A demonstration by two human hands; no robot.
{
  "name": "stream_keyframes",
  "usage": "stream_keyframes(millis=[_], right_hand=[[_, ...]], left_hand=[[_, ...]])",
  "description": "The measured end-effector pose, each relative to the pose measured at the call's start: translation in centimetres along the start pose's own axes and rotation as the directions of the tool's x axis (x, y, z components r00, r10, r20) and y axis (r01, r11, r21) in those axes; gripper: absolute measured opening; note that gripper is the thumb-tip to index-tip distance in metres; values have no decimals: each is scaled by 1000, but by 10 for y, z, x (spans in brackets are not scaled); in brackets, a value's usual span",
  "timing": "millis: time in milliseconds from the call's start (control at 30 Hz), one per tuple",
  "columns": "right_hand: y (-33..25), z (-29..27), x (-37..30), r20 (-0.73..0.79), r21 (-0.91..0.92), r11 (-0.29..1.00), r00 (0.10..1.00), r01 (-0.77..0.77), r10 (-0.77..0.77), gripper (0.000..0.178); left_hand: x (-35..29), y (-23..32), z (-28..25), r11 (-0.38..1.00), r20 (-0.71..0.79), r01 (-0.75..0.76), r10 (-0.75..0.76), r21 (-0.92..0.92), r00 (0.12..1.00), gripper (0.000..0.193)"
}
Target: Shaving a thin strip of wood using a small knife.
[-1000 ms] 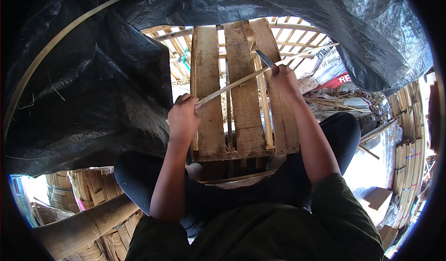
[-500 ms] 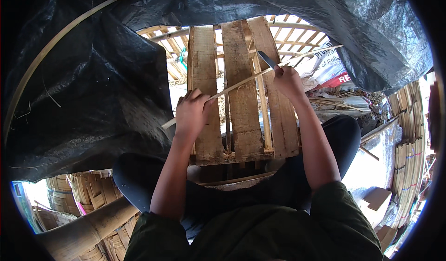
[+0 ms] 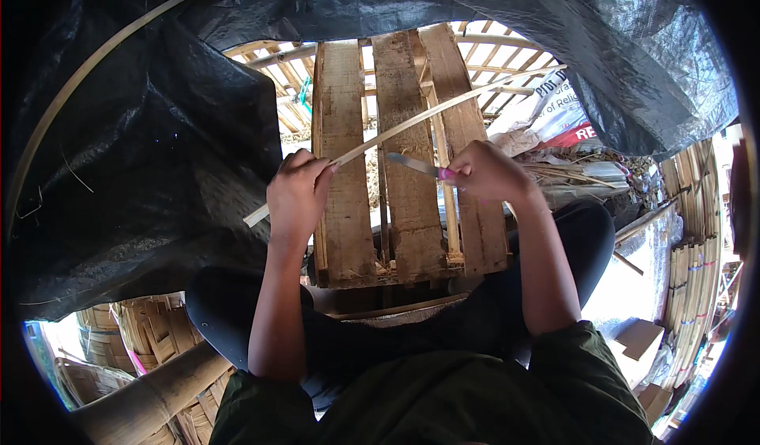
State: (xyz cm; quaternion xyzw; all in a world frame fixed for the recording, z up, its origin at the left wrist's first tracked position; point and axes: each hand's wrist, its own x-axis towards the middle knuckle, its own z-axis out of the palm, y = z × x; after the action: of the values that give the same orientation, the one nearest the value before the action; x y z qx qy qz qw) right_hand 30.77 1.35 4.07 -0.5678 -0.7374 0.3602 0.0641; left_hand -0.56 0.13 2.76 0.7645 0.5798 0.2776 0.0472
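My left hand (image 3: 299, 193) is closed round a long, pale bamboo strip (image 3: 431, 113) near its lower left end. The strip slants up to the far right, above a slatted wooden bench (image 3: 340, 231). In my right hand (image 3: 489, 173) is a knife (image 3: 415, 163) with a pink patch by its handle. Its blade points left, below the strip and apart from it. My right fingers hide most of the handle.
Black plastic sheeting (image 3: 190, 176) hangs at the left and across the back. A thin curved strip (image 3: 79, 77) lies against it. At the right are a printed white and red sack (image 3: 546, 120) and bundled bamboo slats (image 3: 693, 302). A thick bamboo pole (image 3: 154, 393) lies lower left.
My right hand has brought the knife down and left, off the strip. My left hand has shifted a little left with the strip, which now lies further left.
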Motion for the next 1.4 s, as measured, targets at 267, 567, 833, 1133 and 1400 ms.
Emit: stream_keyframes(millis=[267, 567, 833, 1133, 1400], right_hand=[[-23, 63, 8, -338, -96, 994, 937, 55, -85, 21], [17, 25, 10, -526, -138, 932, 822, -336, 218, 21], [31, -36, -17, -364, -68, 948, 892, -311, 267, 24], [48, -3, 0, -626, 136, 968, 738, -213, 251, 27], [44, -5, -32, -588, -35, 946, 772, -323, 242, 35]], left_hand=[[0, 0, 2, 1000, 3, -7, 7, -12, 1000, 15], [-3, -2, 3, 1000, 17, 1, -1, -19, 1000, 10], [-6, 3, -2, 990, 128, 122, -112, -67, 985, 11], [-12, 4, 6, 975, 237, 213, -194, -56, 952, 15], [-8, 8, -3, 973, 23, 227, -228, 33, 973, 13]])
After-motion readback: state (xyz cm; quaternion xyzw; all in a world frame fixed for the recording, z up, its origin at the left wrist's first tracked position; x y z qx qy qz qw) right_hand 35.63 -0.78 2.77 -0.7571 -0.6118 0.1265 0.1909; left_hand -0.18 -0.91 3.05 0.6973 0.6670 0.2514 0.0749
